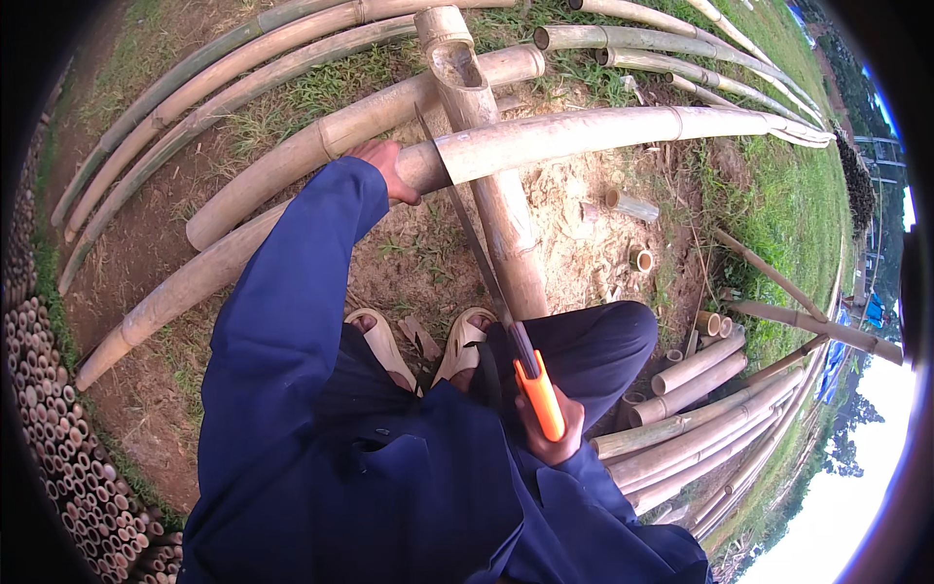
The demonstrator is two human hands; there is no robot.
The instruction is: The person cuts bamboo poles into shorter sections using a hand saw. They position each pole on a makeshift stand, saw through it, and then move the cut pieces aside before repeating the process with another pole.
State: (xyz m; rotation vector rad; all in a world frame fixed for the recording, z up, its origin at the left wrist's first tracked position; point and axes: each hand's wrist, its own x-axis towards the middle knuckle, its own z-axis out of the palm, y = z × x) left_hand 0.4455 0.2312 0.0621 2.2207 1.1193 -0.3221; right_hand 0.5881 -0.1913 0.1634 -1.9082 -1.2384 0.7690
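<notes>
A long, pale bamboo pole (593, 134) crosses in front of me from lower left to far right. It lies over a thicker bamboo post (506, 224) that has a notch cut near its far end. My left hand (382, 167) is closed round the pole, just left of the saw blade. In my right hand (556, 428), near my knee, is the orange handle of a hand saw (475, 243). Its long, thin blade runs away from me and crosses the pole right beside the post. The pole hides part of the blade's edge, so the cut's depth cannot be seen.
Another thick bamboo pole (292, 161) lies behind. Short bamboo offcuts (632, 205) are on the sawdust-covered ground. Cut lengths (700, 375) are stacked at my right, and a big pile of bamboo ends (73, 438) stands far left. More poles (662, 44) lie on the grass.
</notes>
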